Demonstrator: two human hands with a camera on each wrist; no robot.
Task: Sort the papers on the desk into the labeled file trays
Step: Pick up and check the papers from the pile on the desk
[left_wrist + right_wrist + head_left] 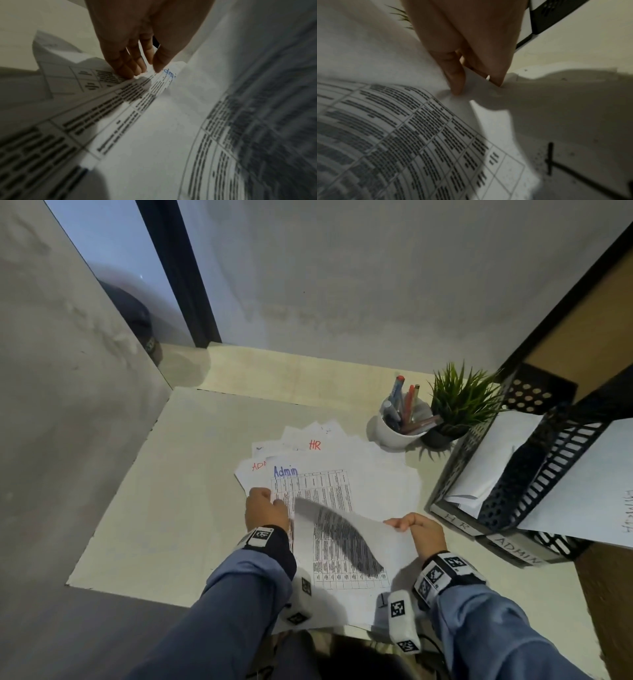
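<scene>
The right hand (423, 534) pinches the corner of the top sheet (346, 546) and curls it up off the pile of papers (387, 474) on the desk (171, 491), while the left hand (265, 508) presses flat fingers on the pile, so lift slowly toward the trays (534, 484) at the right.

Our left hand (267, 508) lies at nine o'clock, fingers (126, 67) straight, tips pressing down. Our right hand (421, 534) sits at three o'clock, thumb and fingers (455, 78) pinched together. Both forearms reach toward twelve.
</scene>
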